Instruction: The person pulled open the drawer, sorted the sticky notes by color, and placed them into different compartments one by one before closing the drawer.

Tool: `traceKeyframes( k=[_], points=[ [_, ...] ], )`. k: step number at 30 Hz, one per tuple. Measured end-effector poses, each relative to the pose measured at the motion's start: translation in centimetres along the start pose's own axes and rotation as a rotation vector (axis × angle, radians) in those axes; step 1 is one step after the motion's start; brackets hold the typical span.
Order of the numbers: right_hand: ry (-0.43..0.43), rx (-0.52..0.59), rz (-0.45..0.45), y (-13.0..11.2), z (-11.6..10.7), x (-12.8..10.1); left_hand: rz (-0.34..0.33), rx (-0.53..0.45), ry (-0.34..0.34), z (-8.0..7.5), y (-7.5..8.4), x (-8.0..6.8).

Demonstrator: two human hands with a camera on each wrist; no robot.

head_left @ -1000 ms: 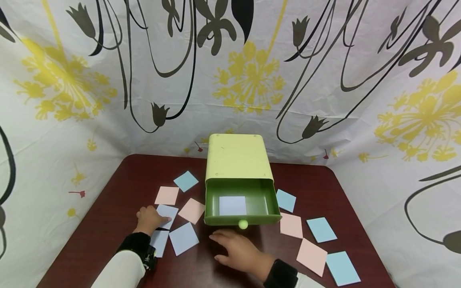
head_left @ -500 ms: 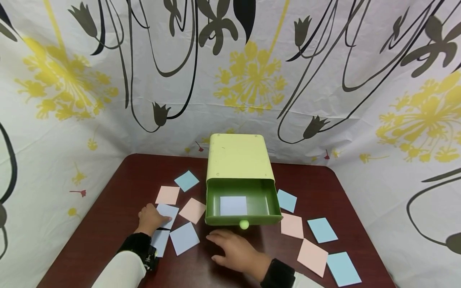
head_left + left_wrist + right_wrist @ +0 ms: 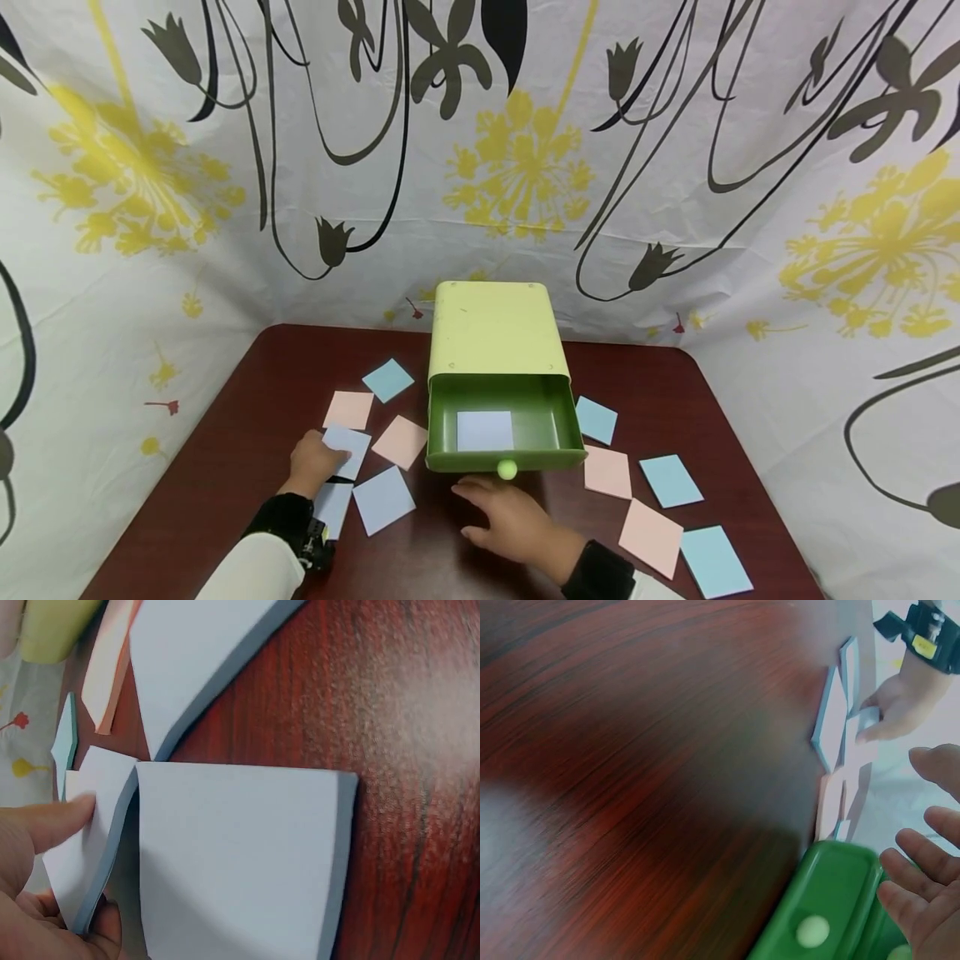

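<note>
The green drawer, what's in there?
One pale lilac pad shows inside the green drawer. I can't see what is under that pad, or anything farther back, because the pale yellow box top covers it.

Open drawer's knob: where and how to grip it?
Probably pinch the knob by its rounded sides, coming from the front with the right hand: it's a ball jutting from the drawer front, and that hand is nearest.

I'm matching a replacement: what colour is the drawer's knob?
Light green; the knob shows best in the head view.
</note>
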State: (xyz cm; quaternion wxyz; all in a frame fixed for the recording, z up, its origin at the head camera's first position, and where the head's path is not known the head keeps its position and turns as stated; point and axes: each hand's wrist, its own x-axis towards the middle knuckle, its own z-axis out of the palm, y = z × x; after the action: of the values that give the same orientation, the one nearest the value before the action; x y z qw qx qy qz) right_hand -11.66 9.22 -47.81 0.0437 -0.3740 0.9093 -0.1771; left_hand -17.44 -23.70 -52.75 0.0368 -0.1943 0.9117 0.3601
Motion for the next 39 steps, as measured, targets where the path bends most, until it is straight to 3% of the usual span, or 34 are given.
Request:
traceKeyframes(
  k=[10,21,31,39],
  points=[
    [0.068,0.029,0.059,2.9,-0.3,-2.4,0.046,-0.082,-0.043,-1.1,1.7,-0.8],
    [0.152,0.047,0.097,5.0,-1.3,-4.5,0.148,-0.048,-0.045,-4.3,4.8,-2.2],
    [0.24,0.064,0.141,6.7,-1.9,-5.9,0.334,-0.094,-0.039,-6.2,11.4,-5.2],
    [0.254,0.056,0.184,7.6,-2.3,-7.3,0.415,-0.145,-0.058,-7.4,16.1,-7.6]
  ],
)
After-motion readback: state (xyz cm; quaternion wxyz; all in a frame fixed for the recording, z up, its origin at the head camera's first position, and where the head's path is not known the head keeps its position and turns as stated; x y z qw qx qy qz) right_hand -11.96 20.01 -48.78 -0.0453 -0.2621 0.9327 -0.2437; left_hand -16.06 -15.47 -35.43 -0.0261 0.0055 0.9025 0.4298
